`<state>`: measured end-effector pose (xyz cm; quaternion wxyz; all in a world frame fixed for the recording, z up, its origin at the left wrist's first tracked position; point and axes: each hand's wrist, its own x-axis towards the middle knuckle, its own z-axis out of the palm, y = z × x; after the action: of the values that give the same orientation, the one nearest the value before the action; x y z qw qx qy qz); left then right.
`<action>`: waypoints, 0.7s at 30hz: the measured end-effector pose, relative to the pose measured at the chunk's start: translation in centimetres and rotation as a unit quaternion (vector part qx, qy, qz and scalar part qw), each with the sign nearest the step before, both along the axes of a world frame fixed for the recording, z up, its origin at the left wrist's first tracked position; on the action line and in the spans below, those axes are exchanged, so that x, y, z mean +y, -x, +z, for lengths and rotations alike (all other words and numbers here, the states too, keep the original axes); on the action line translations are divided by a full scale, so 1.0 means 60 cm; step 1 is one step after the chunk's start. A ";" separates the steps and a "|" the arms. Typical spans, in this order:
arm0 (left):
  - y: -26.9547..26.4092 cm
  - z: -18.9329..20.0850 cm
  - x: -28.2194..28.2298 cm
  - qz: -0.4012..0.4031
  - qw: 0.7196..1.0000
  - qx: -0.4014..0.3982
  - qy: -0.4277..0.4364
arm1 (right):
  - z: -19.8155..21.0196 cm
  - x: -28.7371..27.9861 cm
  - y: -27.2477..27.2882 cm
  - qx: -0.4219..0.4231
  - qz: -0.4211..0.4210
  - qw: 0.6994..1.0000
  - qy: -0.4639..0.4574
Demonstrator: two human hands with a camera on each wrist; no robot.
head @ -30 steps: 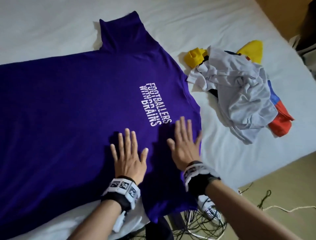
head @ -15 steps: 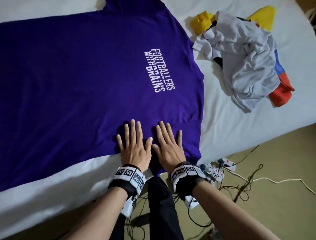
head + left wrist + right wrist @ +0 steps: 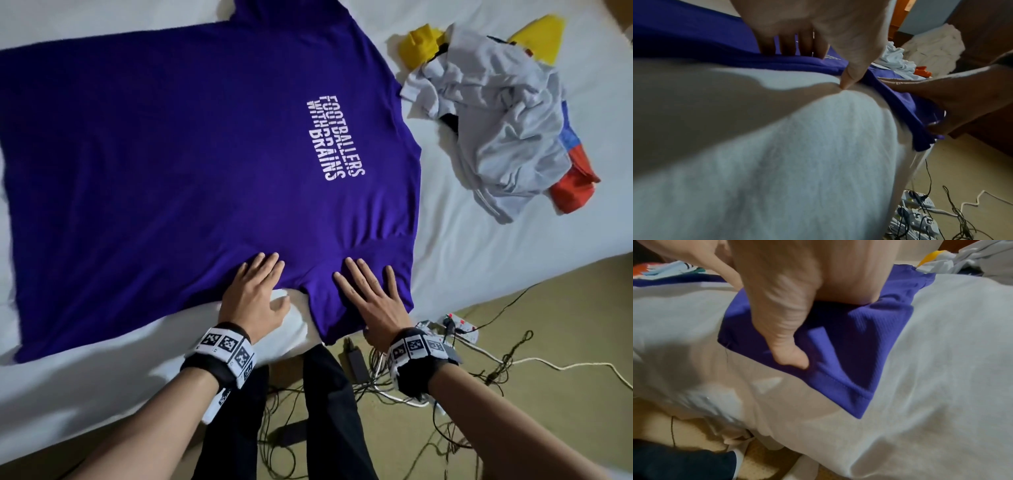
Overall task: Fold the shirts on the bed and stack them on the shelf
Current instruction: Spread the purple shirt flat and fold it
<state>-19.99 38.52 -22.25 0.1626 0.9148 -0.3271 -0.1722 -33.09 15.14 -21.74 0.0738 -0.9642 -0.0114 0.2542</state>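
Purple shirt (image 3: 191, 144) spread flat across the white bed (image 3: 479, 260), white lettering facing up, near sleeve (image 3: 363, 274) lying at the bed's edge and partly hanging over it. Left hand (image 3: 255, 291) flat on the shirt's lower edge beside the armpit, fingers straight and together on the fabric, thumb off the cloth and pressing the bare sheet, as the left wrist view confirms; nothing gripped. Right hand (image 3: 371, 298) laid palm down on the sleeve, fingers spread wide and straight, thumb pressed into the purple cloth near the hem in the right wrist view; nothing pinched or curled around. Both hands close together, apart but side by side. Well to the right on the bed, a crumpled grey shirt (image 3: 496, 113) heaped over a yellow garment (image 3: 421, 42) and a red and blue one (image 3: 572, 185). On the floor below the bed edge, tangled cables (image 3: 496, 373) and a power strip (image 3: 459, 327).
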 end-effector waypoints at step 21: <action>-0.033 0.019 -0.016 0.009 1.000 0.007 0.001 | 0.001 -0.014 0.000 -0.024 -0.067 0.997 -0.009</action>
<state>-18.03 37.56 -21.10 0.1671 0.9163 -0.3178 -0.1772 -33.09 14.29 -21.65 0.0991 -0.9680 0.0493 0.2252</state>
